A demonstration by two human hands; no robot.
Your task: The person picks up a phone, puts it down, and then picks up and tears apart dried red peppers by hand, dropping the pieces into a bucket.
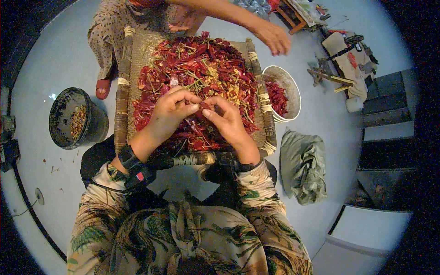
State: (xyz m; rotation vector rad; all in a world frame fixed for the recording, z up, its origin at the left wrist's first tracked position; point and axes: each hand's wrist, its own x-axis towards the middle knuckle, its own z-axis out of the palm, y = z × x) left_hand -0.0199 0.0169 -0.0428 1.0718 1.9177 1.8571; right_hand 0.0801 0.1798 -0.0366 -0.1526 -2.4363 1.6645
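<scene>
My left hand point(170, 112) and my right hand point(228, 120) meet over the middle of a woven tray point(123, 98) with a wooden frame. Between their fingertips they pinch a dark red dried chili point(202, 108), mostly hidden by the fingers. Under and around both hands lies a heap of dried red chilies point(199, 57), mixed with pale stems and yellow seeds. Each thumb presses against its forefinger, the other fingers curled.
A black bucket point(57, 126) holding stems stands left; a white bucket point(297, 103) with red chilies point(276, 98) stands right. Below it lies a grey-green sack point(300, 167). Across the tray sits another person, one hand point(272, 39) reaching over the tray's far right corner.
</scene>
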